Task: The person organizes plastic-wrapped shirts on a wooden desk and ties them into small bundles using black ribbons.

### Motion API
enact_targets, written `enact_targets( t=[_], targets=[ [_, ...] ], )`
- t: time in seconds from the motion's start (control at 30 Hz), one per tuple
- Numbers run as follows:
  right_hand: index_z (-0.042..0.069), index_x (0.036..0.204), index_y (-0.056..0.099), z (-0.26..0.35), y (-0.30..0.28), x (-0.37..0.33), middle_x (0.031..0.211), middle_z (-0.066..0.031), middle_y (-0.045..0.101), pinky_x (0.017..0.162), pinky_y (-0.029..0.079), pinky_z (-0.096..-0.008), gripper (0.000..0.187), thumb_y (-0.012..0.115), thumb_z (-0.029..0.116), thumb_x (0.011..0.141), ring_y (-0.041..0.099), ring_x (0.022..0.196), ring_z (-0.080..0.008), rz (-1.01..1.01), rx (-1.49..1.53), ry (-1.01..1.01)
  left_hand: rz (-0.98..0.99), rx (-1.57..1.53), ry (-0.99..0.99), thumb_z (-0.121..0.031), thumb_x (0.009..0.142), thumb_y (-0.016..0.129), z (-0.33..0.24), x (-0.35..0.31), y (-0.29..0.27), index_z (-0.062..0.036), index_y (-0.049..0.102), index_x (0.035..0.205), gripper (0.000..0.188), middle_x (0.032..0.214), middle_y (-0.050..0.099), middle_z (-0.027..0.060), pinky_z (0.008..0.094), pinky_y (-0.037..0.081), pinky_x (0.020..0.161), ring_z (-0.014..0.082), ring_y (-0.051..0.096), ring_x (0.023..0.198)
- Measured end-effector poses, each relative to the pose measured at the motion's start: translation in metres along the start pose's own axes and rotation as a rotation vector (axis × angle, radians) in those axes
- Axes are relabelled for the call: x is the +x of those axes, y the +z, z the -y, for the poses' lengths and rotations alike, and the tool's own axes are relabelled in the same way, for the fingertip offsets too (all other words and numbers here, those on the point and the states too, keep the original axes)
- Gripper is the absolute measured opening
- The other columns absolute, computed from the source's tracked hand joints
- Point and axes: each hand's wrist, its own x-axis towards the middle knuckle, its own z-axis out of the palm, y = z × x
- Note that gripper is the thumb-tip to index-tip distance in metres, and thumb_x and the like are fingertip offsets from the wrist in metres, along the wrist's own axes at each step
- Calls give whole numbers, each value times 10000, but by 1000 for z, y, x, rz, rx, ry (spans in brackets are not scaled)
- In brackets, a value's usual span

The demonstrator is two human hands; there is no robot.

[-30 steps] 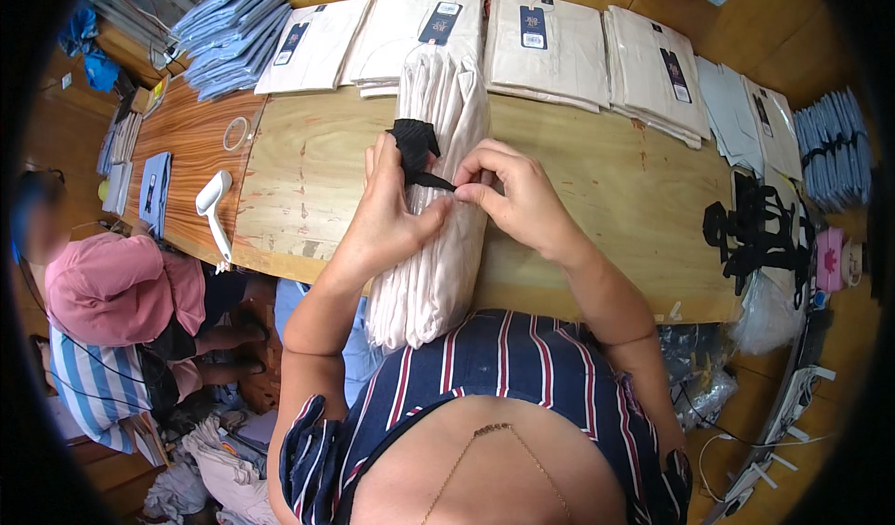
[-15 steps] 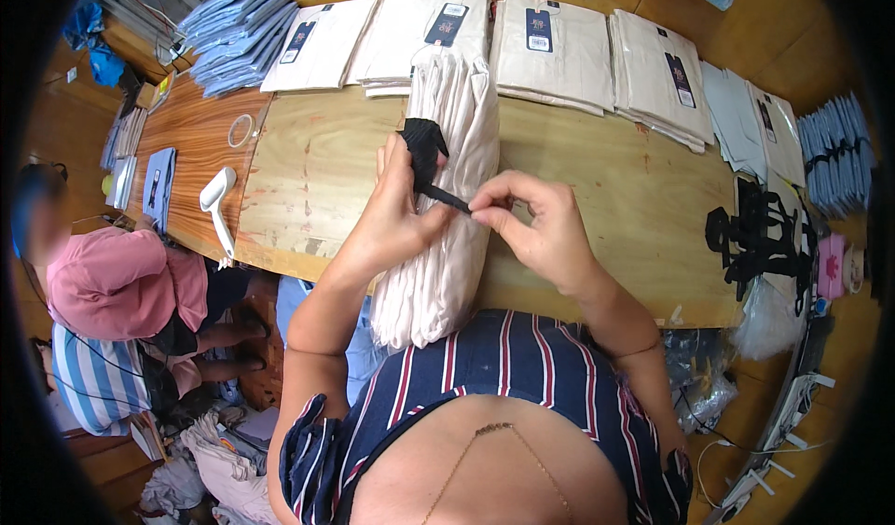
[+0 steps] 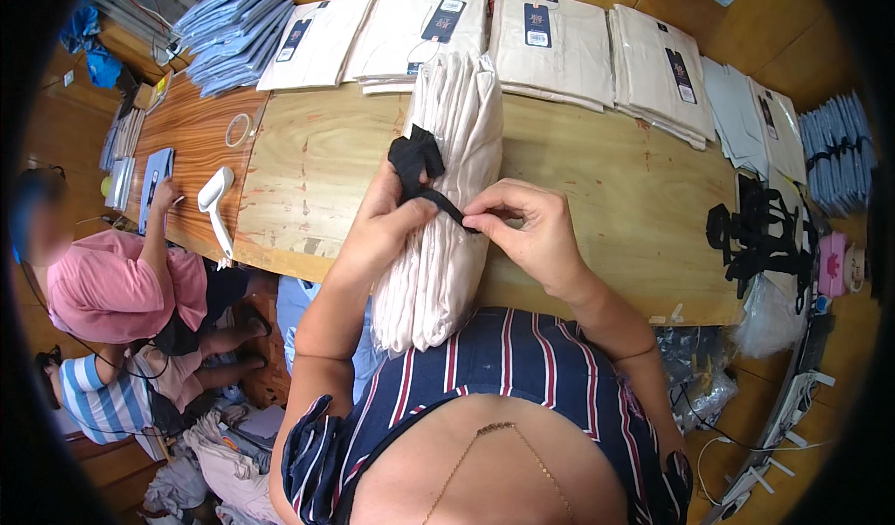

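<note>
A thick bundle of folded cream garments lies lengthwise on the table in front of me, its folded edges facing up. Across its middle runs a black cloth strip, bunched at the left side and drawn thin toward the right. My left hand is closed on the bunched part against the bundle's left side, thumb on top. The thumb and fingertips of my right hand pinch the thin end near the bundle's right edge. Whether the strip passes underneath is hidden.
Flat cream garments with dark tags line the table's far side. Blue folded garments are stacked at far left. A white lint roller and a tape roll lie left; black straps hang right. A co-worker in pink sits left.
My left hand has shifted slightly down and left with the bunched strip, whose shape has changed. My right hand still pinches its end. The co-worker's hand has reached onto the blue garment.
</note>
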Motion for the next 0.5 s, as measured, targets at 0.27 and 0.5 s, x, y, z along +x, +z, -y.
enact_targets(
  t=[0.27,0.5],
  targets=[
    [1,907,547,15,-2,28,671,-24,529,481,410,-201,171,581,17,741,484,552,-47,54,-81,-35,-128,-217,96,-2,813,440,9,-2,8,2,418,1100,288,1018,485,47,234,344,835,112,445,938],
    [-3,778,577,15,27,44,619,-38,493,472,353,-221,123,634,63,690,409,508,-79,-38,-206,-230,-92,-353,145,-42,830,451,18,-3,-5,-4,444,1087,260,1035,502,68,253,382,822,120,477,947]
  ],
)
